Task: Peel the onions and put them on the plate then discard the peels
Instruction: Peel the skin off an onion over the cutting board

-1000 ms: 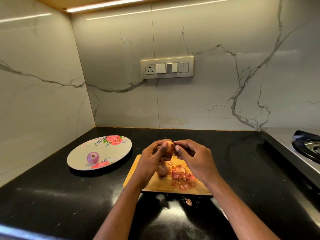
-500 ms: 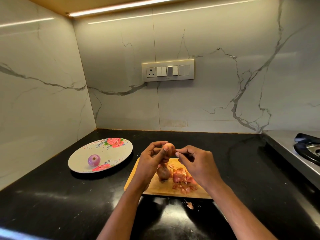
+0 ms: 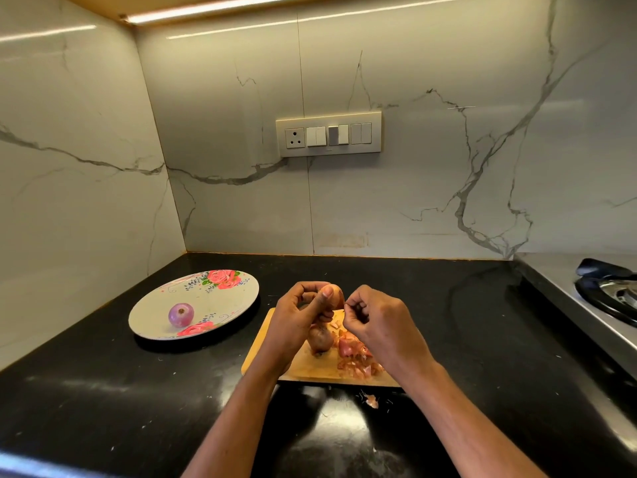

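My left hand (image 3: 300, 315) holds a small brown-skinned onion (image 3: 336, 295) above the wooden cutting board (image 3: 310, 369). My right hand (image 3: 375, 319) sits just right of it, fingers curled, fingertips pinching at the onion's skin. A second unpeeled onion (image 3: 320, 338) stands on the board under my left hand. A heap of pink peels (image 3: 355, 357) lies on the board under my right wrist. One peeled purple onion (image 3: 181, 314) rests on the floral plate (image 3: 220, 301) to the left.
A loose peel scrap (image 3: 372, 401) lies on the black counter (image 3: 103, 408) in front of the board. A steel gas stove (image 3: 606, 298) occupies the right edge. Marble walls close the back and left; a switch panel (image 3: 329, 133) is on the back wall.
My right hand has drawn slightly right, away from the onion, with its fingers curled tighter. The left hand keeps the onion in the same spot.
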Demonstrator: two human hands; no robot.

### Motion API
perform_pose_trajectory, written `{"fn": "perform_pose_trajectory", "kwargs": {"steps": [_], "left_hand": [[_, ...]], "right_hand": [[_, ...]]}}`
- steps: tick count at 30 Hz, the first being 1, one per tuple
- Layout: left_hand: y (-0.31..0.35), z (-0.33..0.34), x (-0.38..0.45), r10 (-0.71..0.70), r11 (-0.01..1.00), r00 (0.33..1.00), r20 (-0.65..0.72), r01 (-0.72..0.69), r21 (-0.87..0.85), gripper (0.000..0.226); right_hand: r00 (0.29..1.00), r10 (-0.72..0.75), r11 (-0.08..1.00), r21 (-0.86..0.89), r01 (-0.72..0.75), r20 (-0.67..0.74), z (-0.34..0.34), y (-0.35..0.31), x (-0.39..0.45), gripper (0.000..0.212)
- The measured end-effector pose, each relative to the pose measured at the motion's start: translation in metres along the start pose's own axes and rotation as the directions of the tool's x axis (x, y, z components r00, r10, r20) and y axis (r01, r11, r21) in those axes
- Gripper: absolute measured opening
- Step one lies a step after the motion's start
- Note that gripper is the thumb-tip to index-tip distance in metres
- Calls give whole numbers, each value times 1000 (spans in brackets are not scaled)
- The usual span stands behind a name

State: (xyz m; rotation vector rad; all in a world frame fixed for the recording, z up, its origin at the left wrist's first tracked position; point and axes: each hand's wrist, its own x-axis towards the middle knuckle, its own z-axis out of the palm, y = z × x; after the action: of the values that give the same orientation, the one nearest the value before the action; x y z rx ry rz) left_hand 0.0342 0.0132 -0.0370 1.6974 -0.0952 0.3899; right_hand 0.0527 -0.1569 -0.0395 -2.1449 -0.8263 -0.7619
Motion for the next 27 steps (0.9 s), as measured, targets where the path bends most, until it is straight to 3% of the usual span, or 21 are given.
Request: {"fn": "perform_pose_trajectory", "kwargs": {"steps": [4, 9, 13, 21, 27], "left_hand": [[2, 1, -2, 8, 1000, 1000, 18, -8, -12, 41], [6, 1, -2, -10, 995, 999, 52, 15, -95, 37], [6, 0, -1, -39, 986, 998, 44, 46, -159, 29], [8, -2, -3, -16, 981, 999, 39, 23, -195, 27], [10, -2, -2, 14, 987, 999, 50, -6, -161, 27]], "right_hand": [[997, 72, 997, 36, -72, -21, 1, -1, 1, 14], [945, 320, 915, 283, -288, -71, -5, 3, 7, 11], [904, 428, 826, 414, -384, -16, -8, 10, 8, 5], [901, 387, 709, 561, -426, 195, -8, 0, 10, 9], [899, 401, 656, 630, -416, 175, -6, -5, 8, 9]]}}
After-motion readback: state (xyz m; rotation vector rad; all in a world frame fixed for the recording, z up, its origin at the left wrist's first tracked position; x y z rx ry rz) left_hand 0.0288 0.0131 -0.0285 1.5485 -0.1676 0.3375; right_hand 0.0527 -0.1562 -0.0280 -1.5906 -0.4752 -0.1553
